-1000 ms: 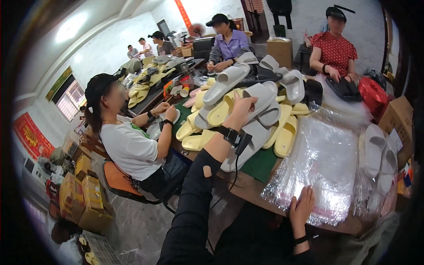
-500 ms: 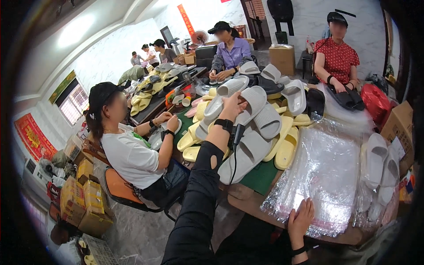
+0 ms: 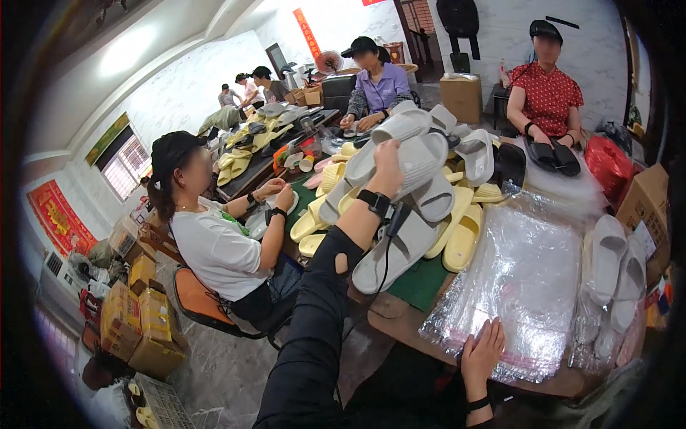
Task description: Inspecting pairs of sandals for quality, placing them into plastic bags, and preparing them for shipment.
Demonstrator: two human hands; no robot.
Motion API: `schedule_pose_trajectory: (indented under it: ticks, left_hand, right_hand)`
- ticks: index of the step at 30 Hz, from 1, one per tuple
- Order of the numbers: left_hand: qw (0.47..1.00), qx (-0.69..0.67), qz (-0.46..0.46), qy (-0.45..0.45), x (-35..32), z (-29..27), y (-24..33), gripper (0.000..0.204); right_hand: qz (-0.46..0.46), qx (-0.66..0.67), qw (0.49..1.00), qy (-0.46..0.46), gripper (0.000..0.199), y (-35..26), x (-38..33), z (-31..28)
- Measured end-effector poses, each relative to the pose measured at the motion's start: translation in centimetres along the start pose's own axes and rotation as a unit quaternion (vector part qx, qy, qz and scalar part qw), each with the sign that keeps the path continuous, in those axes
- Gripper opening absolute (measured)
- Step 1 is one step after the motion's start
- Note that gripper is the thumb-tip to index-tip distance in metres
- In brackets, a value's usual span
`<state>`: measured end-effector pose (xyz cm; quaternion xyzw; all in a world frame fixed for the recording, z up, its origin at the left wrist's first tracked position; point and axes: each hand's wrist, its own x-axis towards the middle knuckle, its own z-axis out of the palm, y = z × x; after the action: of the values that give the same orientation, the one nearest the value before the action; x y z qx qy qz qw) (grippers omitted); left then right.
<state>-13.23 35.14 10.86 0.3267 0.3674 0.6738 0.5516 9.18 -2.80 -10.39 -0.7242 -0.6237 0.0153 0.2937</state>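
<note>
My left hand [image 3: 388, 170] reaches into the slipper pile, its fingers closed on a grey slipper [image 3: 423, 161] with a ribbed strap. Another grey slipper [image 3: 404, 125] rests right above the fingers; whether they touch it too is hard to tell. Flat at the table's near edge, my right hand [image 3: 484, 355] lies open on a stack of clear plastic bags [image 3: 525, 275]. A large grey slipper [image 3: 393, 250] and a yellow slipper [image 3: 463, 239] lie between the hands.
Paired grey slippers [image 3: 607, 261] lie right of the bags, before a cardboard box [image 3: 643, 207]. A co-worker in white [image 3: 214, 250] sits close on my left. Across the table, a person in red [image 3: 547, 100] handles black slippers [image 3: 554, 157], beside a red bag [image 3: 609, 164].
My left hand has gone from spread fingers to a closed grip on a grey slipper. Grey slippers around it have shifted up and right. The right hand stays on the bags.
</note>
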Motion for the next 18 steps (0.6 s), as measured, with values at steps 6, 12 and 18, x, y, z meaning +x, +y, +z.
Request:
schedule_pose_trajectory:
  ticks: [6, 12, 18]
  left_hand:
    - [0.966, -0.093, -0.079, -0.226, -12.8, 7.5, -0.6, 0.011]
    - [0.898, -0.277, -0.206, -0.272, -27.5, 11.5, -3.1, 0.02]
    - [0.847, -0.394, -0.293, -0.203, -31.6, 14.8, -9.6, 0.043]
  right_hand:
    - [0.003, -0.001, 1.0, 0.007, 0.05, 0.1, -0.1, -0.3]
    - [-0.016, 0.012, 0.999, 0.034, 0.047, 0.4, -0.3, 0.0]
    - [0.034, 0.157, 0.985, 0.054, 0.033, 1.1, -0.7, 1.4]
